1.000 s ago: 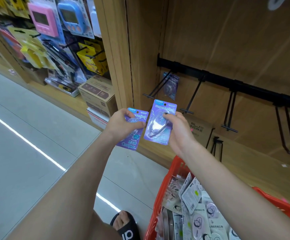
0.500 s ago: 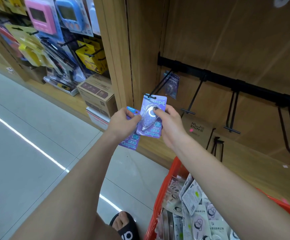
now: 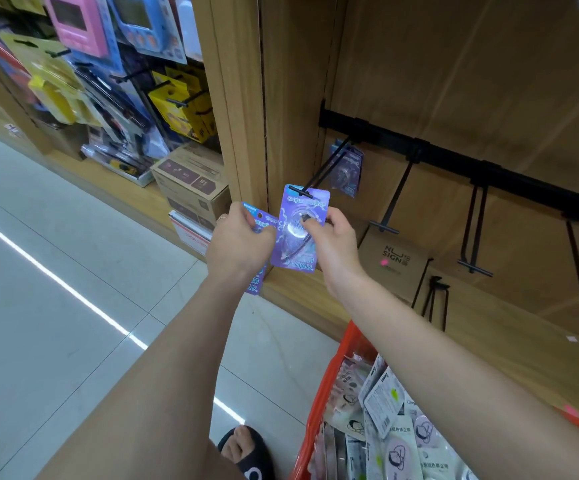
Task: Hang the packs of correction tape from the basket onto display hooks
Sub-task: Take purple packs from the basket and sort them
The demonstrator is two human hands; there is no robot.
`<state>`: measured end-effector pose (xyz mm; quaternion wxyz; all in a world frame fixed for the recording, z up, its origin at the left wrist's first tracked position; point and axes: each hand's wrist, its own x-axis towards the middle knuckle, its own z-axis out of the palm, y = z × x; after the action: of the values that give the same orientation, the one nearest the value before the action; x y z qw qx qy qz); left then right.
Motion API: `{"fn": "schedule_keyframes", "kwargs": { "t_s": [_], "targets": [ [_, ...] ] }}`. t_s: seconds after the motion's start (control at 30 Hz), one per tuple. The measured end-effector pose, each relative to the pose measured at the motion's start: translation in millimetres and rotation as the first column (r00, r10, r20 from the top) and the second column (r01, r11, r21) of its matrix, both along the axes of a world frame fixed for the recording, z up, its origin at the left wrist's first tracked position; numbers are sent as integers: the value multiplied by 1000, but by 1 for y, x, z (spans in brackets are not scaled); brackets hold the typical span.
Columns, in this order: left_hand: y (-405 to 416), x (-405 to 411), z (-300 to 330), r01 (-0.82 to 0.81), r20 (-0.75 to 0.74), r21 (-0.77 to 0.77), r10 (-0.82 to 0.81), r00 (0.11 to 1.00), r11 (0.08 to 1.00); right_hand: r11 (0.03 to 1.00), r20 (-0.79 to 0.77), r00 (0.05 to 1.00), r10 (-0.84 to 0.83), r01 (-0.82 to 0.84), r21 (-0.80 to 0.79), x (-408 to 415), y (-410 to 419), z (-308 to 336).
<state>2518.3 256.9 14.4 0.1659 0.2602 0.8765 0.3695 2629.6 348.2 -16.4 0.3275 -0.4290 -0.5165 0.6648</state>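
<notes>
My right hand (image 3: 333,244) pinches a purple pack of correction tape (image 3: 298,233) by its blister, and the pack's top edge meets the tip of the leftmost black display hook (image 3: 322,171). Another purple pack (image 3: 348,171) hangs at the back of that hook. My left hand (image 3: 239,244) grips a second purple-and-blue pack (image 3: 258,223), mostly hidden behind the hand. The orange basket (image 3: 329,386) at the lower right holds several more packs (image 3: 385,431).
Other black hooks (image 3: 475,230) hang bare on the rail (image 3: 454,161) to the right. A brown carton (image 3: 395,261) stands on the wooden shelf below. To the left are hung goods and cardboard boxes (image 3: 191,185). A sandalled foot (image 3: 246,448) stands on the tiled floor.
My right hand has lifted the purple pack up and to the left until its top reached the hook tip. My left hand stayed close beside with its pack.
</notes>
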Motion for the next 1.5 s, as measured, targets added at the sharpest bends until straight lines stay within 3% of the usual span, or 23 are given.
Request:
{"fn": "schedule_keyframes", "kwargs": {
  "t_s": [0.13, 0.5, 0.87, 1.0, 1.1, 1.2, 1.3, 1.5],
  "targets": [
    [1, -1, 3, -46, 0, 20, 46, 999, 999, 999, 39, 998, -43, 43, 4, -6, 3, -11],
    [19, 8, -3, 119, 200, 189, -157, 967, 975, 943, 163, 935, -314, 327, -60, -40, 87, -19],
    [23, 7, -3, 118, 282, 245, -187, 941, 962, 916, 334, 871, -361, 399, -51, -44, 109, -16],
    [18, 5, -1, 88, 317, 258, -171, 933, 962, 946, 368, 902, -226, 293, -137, -31, 67, -24],
    [14, 4, 0, 98, 302, 257, -177, 937, 961, 956, 54, 998, -22, 37, -292, -11, 22, -19],
    [11, 3, 3, 106, 292, 260, -182, 939, 960, 938, -135, 981, 142, -176, -297, 10, -7, -5],
    [8, 6, 7, 146, 306, 259, -224, 925, 955, 950, -132, 965, 227, -249, -189, 17, -14, 5],
    [4, 5, 7, 202, 305, 350, -315, 899, 915, 970, -50, 975, 218, -222, -103, 19, -14, 13]
  ]
}}
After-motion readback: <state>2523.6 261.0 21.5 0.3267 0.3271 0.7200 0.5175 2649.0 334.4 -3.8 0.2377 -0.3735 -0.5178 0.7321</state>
